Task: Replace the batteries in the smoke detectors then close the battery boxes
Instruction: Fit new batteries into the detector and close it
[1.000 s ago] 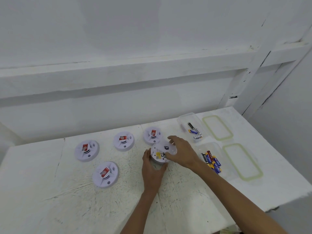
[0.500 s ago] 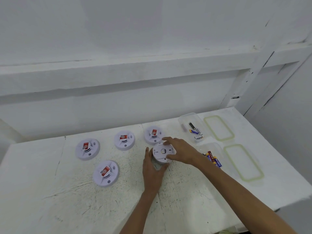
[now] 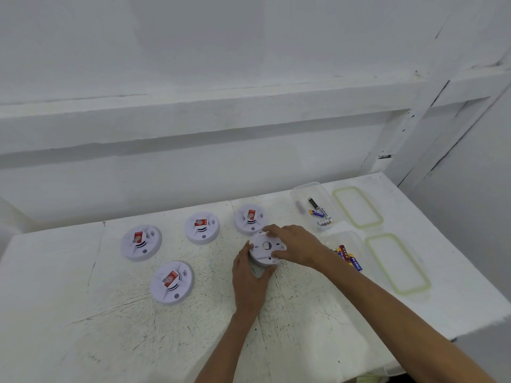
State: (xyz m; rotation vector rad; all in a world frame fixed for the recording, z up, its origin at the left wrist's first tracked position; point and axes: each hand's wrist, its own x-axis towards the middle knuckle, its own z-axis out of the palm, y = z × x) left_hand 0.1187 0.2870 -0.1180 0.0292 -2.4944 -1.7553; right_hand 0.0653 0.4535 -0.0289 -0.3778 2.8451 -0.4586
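Smoke detector (image 3: 265, 261) lies back-up on the worktop (image 3: 110, 327), between both hands. L hand (image 3: 250, 280) fingers hold its side; R hand (image 3: 297, 246) fingers grip the back cover (image 3: 261, 240). Prob. the closing step. Next: twist cover till it locks.

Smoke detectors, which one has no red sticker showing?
The smoke detector gripped by the left hand and right hand. It shows a plain white back; the other four detectors lie apart, red stickers up.
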